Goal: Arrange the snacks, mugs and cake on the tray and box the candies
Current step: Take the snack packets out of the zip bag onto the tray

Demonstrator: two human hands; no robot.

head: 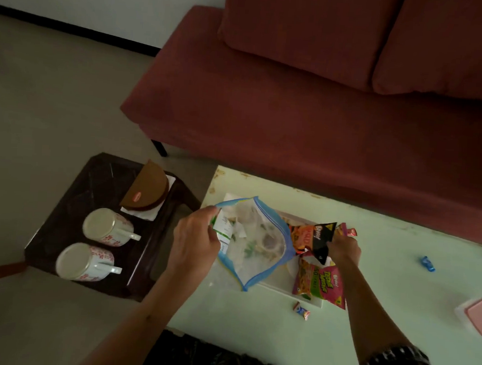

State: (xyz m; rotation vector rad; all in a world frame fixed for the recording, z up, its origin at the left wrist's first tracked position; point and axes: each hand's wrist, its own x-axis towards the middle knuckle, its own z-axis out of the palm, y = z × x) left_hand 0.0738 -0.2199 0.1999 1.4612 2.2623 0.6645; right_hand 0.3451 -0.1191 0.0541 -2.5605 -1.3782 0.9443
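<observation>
Head view: snacks coming out of a clear zip bag [254, 240].
Left hand [194, 243] pinches the blue-edged rim; right hand [343, 248] pinches a glossy orange-black snack packet [311, 237] over the white tray [278, 288].

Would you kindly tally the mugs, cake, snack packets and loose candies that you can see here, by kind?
Mugs: 2, upside down on the dark stool
Cake: 1, a half round
Snack packets: 2 plainly visible
Loose candies on the table: 2
Total: 7
</observation>
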